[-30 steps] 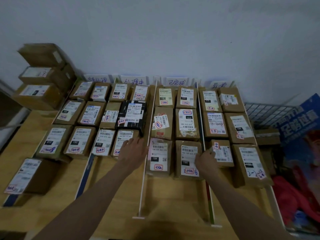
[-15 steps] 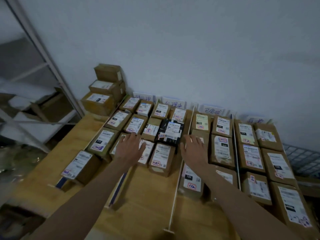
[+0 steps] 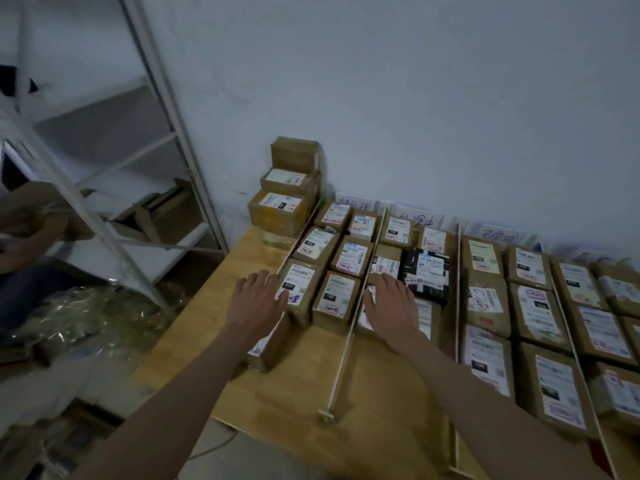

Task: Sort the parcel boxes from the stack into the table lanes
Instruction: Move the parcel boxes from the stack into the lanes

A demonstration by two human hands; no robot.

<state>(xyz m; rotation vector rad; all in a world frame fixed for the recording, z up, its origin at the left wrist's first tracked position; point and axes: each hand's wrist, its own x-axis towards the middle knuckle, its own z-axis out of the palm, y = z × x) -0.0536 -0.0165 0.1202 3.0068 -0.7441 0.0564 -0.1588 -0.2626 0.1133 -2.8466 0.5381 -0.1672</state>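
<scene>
**Both hands spread flat over the parcel lanes**

I see my left hand [image 3: 255,301], fingers splayed and gripping nothing, over the near end of the far-left lane, its fingertips at a labelled box [image 3: 297,289]. My right hand [image 3: 391,308], also flat and empty, lies palm-down over a box [image 3: 424,313] in the next lane, just beside the black parcel [image 3: 426,273]. White divider rods [image 3: 349,327] split the wooden table [image 3: 304,379] into lanes filled with brown parcels. The stack [image 3: 289,188], three boxes high, stands in the table's far left corner against the wall.
</scene>
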